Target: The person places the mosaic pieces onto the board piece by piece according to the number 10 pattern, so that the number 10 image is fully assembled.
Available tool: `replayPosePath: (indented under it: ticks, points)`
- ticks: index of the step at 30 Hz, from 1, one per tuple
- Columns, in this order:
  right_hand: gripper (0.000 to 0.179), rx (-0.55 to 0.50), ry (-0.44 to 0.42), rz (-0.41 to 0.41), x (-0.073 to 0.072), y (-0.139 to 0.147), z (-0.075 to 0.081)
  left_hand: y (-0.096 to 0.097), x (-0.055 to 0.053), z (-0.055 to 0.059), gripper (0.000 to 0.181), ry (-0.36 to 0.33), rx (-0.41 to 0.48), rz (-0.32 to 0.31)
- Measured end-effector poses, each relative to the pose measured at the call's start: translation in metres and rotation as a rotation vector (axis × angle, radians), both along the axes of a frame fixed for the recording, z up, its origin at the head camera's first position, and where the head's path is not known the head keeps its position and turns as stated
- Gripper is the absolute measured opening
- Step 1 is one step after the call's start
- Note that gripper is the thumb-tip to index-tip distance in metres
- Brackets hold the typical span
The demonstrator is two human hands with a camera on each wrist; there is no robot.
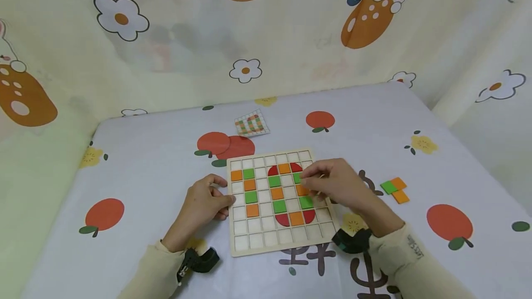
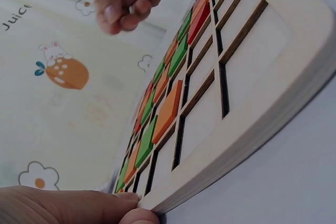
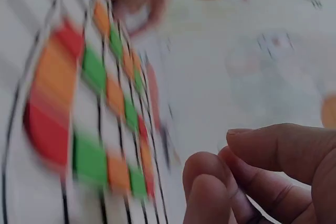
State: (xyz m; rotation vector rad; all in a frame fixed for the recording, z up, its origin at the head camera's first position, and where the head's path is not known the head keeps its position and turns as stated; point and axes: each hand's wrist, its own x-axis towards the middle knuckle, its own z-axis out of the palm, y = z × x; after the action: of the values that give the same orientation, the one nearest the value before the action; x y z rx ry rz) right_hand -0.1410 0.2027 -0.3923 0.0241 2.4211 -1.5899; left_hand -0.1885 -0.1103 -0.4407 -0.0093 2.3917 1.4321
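Note:
A pale wooden grid board (image 1: 266,249) lies on the table with orange, green and red tiles in several cells. My left hand (image 1: 205,200) is at its left edge. In the left wrist view the thumb (image 2: 126,196) lies on the frame near a corner, another fingertip just beside it. My right hand (image 1: 334,181) hovers over the board's right side, overlapping cells near the right green tile (image 1: 306,202). In the right wrist view its fingers (image 3: 207,174) are bent, the thumb (image 3: 247,137) set apart from them, and nothing shows between.
Three loose tiles, among them a green one (image 1: 389,187) and an orange one (image 1: 401,196), lie right of the board. Behind the board sits a small card (image 1: 251,123) printed with a coloured grid. A patterned cloth (image 1: 145,170) covers the table, with a printed curtain (image 1: 187,59) beyond.

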Motion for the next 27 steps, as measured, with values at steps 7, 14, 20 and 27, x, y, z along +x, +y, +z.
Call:
replayPosePath:
  ticks: [7, 14, 20, 27]
  points:
    - [0.031, 0.182, -0.005, -0.186, 0.021, 0.079, -0.003, -0.005, 0.002, -0.001, 0.039, 0.003, -0.005, 0.005]
    - [0.039, 0.378, -0.079, -0.308, 0.043, 0.134, -0.013, -0.001, 0.001, 0.001, 0.039, 0.008, -0.003, 0.007]
    - [0.038, 0.435, -0.113, -0.334, 0.047, 0.142, -0.022, 0.0, 0.001, 0.001, 0.038, 0.007, -0.011, 0.003]
    - [0.038, 0.568, -0.039, -0.324, 0.044, 0.136, -0.024, -0.001, 0.0, 0.0, 0.038, 0.01, -0.006, 0.005]
